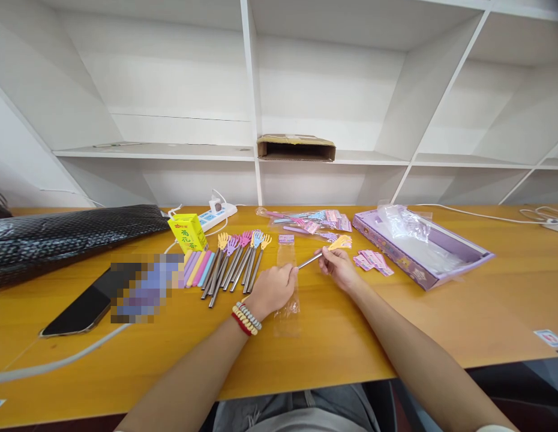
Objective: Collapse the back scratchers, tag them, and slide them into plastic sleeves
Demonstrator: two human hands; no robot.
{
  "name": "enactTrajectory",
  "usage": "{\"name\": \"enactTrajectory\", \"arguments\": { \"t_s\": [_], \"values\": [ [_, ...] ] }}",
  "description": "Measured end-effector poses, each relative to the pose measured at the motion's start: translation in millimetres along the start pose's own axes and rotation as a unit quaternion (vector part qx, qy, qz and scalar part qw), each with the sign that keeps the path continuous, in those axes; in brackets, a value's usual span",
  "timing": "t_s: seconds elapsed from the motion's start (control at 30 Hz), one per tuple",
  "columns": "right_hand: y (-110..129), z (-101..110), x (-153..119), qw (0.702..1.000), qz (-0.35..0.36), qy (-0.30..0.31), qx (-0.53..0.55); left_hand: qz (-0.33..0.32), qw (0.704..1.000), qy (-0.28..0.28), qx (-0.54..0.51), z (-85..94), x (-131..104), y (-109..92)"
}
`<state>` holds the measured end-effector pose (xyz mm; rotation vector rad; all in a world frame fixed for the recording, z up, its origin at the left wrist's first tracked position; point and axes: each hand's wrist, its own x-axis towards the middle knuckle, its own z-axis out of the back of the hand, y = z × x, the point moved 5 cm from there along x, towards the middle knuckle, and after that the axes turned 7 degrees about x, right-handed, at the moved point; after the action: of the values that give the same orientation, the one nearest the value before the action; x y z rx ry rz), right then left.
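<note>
Nearest on the bench [342, 342], the left hand [270, 291], bracelets [245, 318] at its wrist, closes its thumb and fingers on the lower end of a yellow-headed back scratcher [310, 260] above a clear sleeve [287, 324], while the right hand [339, 268] pinches the rod just below the claw. Beyond them, more scratchers [236, 267] and pastel tubes [198, 268] lie to the left, with pink cards [372, 262] and a purple box [391, 255] to the right. Farther back are bagged scratchers [306, 221], a yellow carton [188, 232], a power strip [220, 217] and, on the white shelf [364, 157], a cardboard box [297, 141].
</note>
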<state>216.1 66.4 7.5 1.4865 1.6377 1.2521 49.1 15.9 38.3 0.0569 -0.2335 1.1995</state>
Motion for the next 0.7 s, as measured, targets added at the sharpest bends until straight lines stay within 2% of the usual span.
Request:
{"name": "enactTrajectory", "arguments": {
  "t_s": [0.33,0.7],
  "values": [
    [3,2,0,1.0,0.005,-0.008,-0.008,-0.014,0.997,0.013,-0.08,2.2,1,4],
    [1,2,0,1.0,0.005,-0.003,0.0,0.021,0.999,-0.001,-0.046,-6.0,2,11]
  ]
}}
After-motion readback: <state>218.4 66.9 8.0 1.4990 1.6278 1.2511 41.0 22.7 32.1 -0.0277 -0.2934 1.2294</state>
